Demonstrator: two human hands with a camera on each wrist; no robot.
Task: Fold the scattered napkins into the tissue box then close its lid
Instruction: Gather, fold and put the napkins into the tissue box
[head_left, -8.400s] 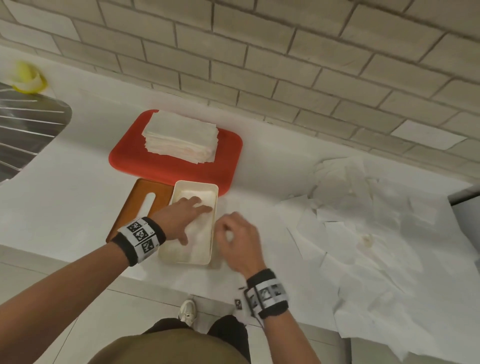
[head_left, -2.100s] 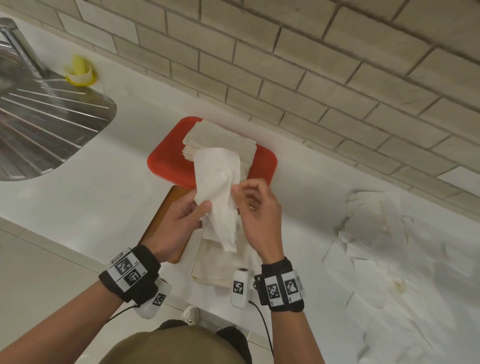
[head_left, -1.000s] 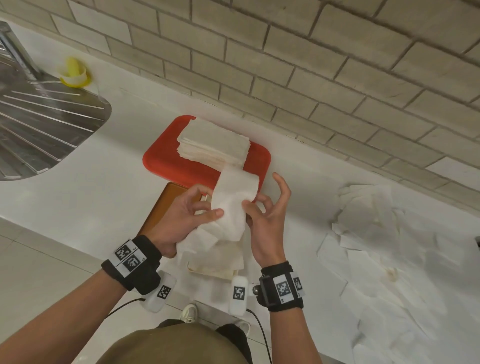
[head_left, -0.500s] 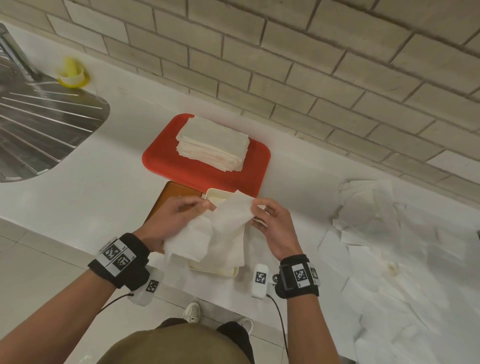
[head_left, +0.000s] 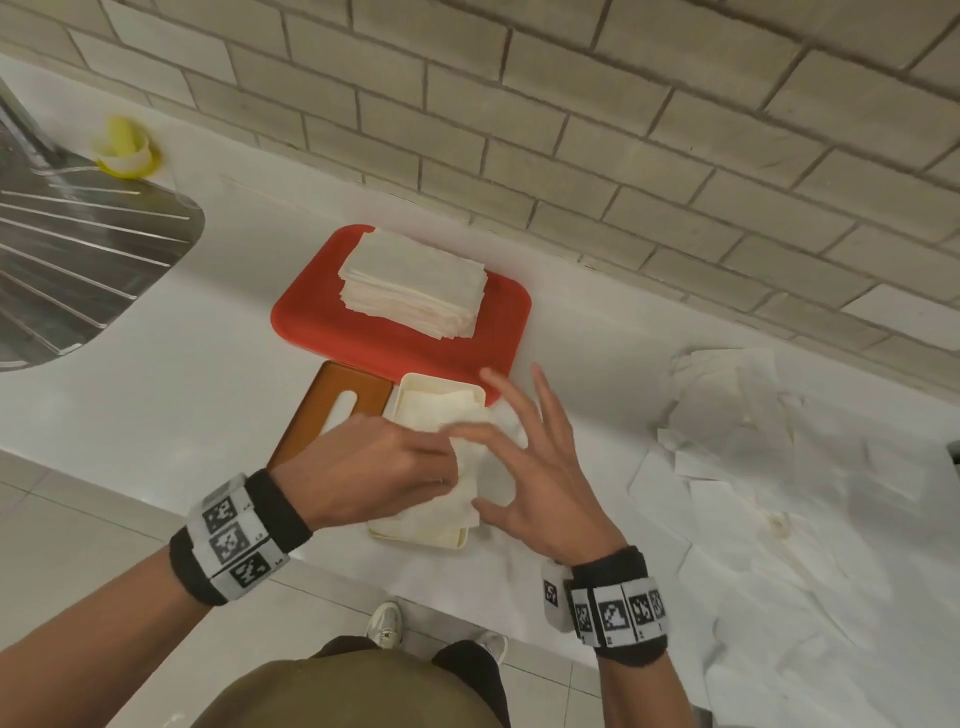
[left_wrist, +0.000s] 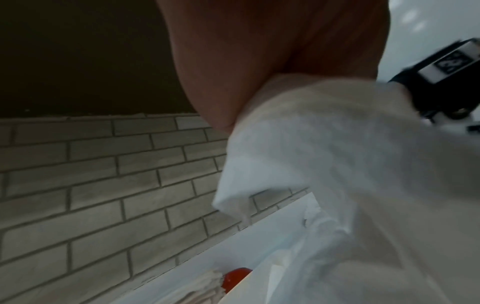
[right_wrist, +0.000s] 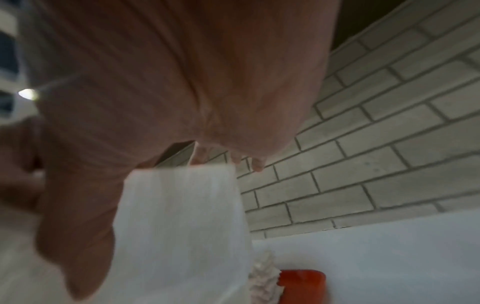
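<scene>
The cream tissue box (head_left: 415, 538) stands open near the counter's front edge. A white napkin (head_left: 441, 410) lies partly in it and spills over its right rim. My left hand (head_left: 395, 462) is down on the box and grips the napkin, its fingertips tucked into a fold. My right hand (head_left: 524, 467) hovers at the box's right side with its fingers spread, index finger and thumb touching the napkin. The brown slotted lid (head_left: 332, 410) lies flat to the left of the box. In the wrist views the napkin (left_wrist: 337, 164) (right_wrist: 182, 216) hangs under each palm.
Behind the box a red tray (head_left: 322, 332) carries a stack of folded napkins (head_left: 415, 283). Several loose napkins (head_left: 779, 467) lie scattered over the right of the white counter. A steel sink drainer (head_left: 78, 260) and a yellow object (head_left: 122, 150) are far left. A brick wall runs behind.
Both hands have lowered the napkin from the air onto the box. My right hand let go of its pinch and spread its fingers. My left hand moved right over the box.
</scene>
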